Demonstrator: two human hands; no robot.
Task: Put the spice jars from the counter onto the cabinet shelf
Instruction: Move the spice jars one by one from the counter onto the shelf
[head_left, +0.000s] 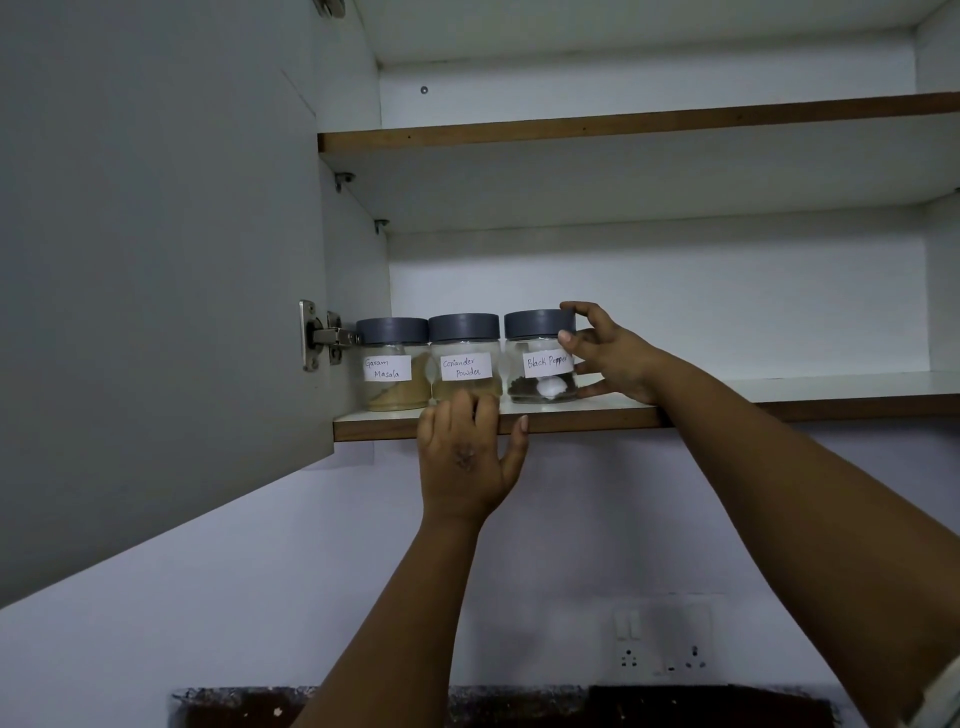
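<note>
Three clear spice jars with grey lids stand in a row at the left end of the lower cabinet shelf (582, 413). From left they are labelled Garam Masala (392, 364), Coriander Powder (464, 353) and Black Pepper (537, 358). My right hand (610, 358) wraps the right side of the Black Pepper jar, fingers on its lid and base. My left hand (465, 457) rests on the shelf's front edge, fingertips against the bottom of the Coriander Powder jar.
The open cabinet door (156, 260) hangs at the left on a metal hinge (324, 335). An upper shelf (623, 127) runs above. The lower shelf stretches bare to the right. A wall socket panel (662, 644) and dark counter (493, 706) lie below.
</note>
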